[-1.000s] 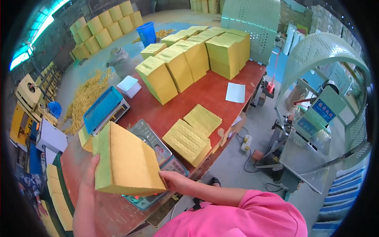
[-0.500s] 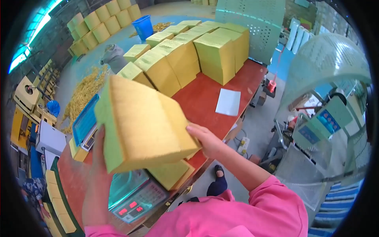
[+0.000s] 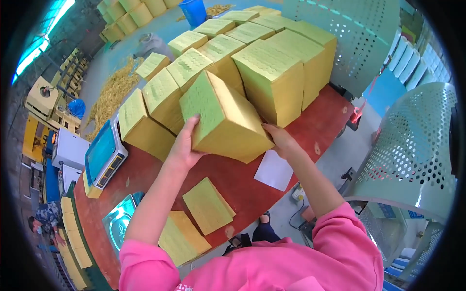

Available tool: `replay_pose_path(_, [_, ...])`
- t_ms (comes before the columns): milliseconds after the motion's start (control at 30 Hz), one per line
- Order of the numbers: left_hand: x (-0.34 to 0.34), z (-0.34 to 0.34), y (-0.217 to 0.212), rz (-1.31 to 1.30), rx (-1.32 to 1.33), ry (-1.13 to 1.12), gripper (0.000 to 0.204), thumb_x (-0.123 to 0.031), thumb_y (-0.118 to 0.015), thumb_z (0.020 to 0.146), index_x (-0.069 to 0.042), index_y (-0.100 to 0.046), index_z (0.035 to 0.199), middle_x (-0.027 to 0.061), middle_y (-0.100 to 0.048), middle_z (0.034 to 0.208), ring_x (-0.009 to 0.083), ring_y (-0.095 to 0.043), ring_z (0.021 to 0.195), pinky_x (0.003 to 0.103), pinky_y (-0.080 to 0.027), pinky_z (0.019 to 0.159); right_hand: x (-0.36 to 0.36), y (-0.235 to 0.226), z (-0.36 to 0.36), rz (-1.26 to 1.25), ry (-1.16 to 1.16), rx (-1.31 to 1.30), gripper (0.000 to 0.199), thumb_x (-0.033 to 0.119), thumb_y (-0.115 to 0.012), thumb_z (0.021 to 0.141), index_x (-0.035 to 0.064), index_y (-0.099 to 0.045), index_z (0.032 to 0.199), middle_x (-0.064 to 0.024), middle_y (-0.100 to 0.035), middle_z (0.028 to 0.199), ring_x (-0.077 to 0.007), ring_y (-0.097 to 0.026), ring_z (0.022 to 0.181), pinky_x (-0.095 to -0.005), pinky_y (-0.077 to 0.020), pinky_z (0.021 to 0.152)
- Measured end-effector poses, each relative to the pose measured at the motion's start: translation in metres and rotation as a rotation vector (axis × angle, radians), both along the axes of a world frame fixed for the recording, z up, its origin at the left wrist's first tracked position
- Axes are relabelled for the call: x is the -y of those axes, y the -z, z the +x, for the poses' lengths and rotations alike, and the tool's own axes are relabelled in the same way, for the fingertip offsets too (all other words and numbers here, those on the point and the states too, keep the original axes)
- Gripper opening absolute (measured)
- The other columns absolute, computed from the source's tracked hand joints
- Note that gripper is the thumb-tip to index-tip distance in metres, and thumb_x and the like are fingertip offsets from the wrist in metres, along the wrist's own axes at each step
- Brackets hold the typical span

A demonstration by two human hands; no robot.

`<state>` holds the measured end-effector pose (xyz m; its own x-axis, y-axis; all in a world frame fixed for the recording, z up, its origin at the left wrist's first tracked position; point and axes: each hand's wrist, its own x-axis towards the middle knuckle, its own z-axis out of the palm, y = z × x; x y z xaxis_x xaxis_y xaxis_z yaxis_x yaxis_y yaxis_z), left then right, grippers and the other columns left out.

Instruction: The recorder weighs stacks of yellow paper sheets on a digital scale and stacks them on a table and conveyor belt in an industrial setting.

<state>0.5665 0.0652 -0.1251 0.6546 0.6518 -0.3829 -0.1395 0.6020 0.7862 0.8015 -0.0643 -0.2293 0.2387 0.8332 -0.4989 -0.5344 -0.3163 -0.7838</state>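
Observation:
Between my two hands is a thick stack of yellow paper [image 3: 235, 123], tilted above the red table [image 3: 145, 182]. My left hand [image 3: 185, 143] grips its near left side, with the thumb against the greenish face. The right hand [image 3: 281, 139] closes on the near right edge; some of its fingers are hidden. Just beyond stand several similar block-shaped stacks [image 3: 272, 80] packed side by side. A white sheet [image 3: 274, 169] lies on the table under my right forearm. Nearer me are two low yellow paper stacks [image 3: 206, 206].
At the left are a scale with a blue tray [image 3: 103, 150] and another with a shiny pan [image 3: 116, 220]. A perforated metal guard [image 3: 412, 150] stands right of the table. A blue bin [image 3: 193, 13] is far back. Another person [image 3: 47, 218] is at the lower left.
Both hands have carried the paper stack away from the shiny-pan scale, farther over the table toward the packed stacks. My view has shifted too, and more of the near tabletop shows.

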Motion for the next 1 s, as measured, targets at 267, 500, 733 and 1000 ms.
replay_pose_path(267, [0.022, 0.076, -0.005, 0.168, -0.280, -0.081, 0.063, -0.053, -0.057, 0.090, -0.013, -0.046, 0.137, 0.0105, -0.055, 0.129, 0.0268, -0.055, 0.119, 0.058, -0.049, 0.089, 0.077, 0.017, -0.019, 0.247, 0.311, 0.770, 0.042, 0.012, -0.057, 0.094, 0.0003, -0.052, 0.134, -0.0119, -0.047, 0.144, -0.0220, -0.050, 0.126, -0.0339, -0.0435, 0.100])
replay_pose_path(500, [0.019, 0.085, -0.014, 0.262, -0.329, 0.052, 0.066, -0.057, -0.055, 0.090, -0.010, -0.047, 0.137, 0.0108, -0.058, 0.127, 0.0250, -0.058, 0.117, 0.053, -0.054, 0.087, 0.146, 0.022, -0.054, 0.121, -0.042, 1.586, 0.054, 0.019, -0.070, 0.079, 0.0047, -0.056, 0.128, -0.0138, -0.048, 0.142, -0.0327, -0.040, 0.135, -0.0503, -0.0299, 0.111])
replay_pose_path(733, [0.022, 0.084, -0.008, 0.240, -0.317, 0.066, 0.068, -0.058, -0.055, 0.090, -0.011, -0.046, 0.138, 0.0100, -0.058, 0.127, 0.0244, -0.058, 0.116, 0.052, -0.053, 0.087, 0.189, 0.023, -0.066, 0.064, -0.310, 1.669, 0.066, 0.028, -0.074, 0.077, 0.0070, -0.050, 0.135, -0.0095, -0.045, 0.146, -0.0294, -0.035, 0.140, -0.0541, -0.0218, 0.115])
replay_pose_path(1000, [0.022, 0.100, 0.002, 0.322, -0.304, 0.008, 0.068, -0.062, -0.058, 0.086, -0.015, -0.049, 0.135, 0.0077, -0.059, 0.127, 0.0232, -0.059, 0.114, 0.054, -0.052, 0.085, 0.187, 0.021, -0.036, 0.127, -0.277, 1.813, 0.056, 0.000, -0.068, 0.066, 0.0115, -0.063, 0.120, -0.0060, -0.055, 0.134, -0.0301, -0.043, 0.134, -0.0551, -0.0297, 0.110])
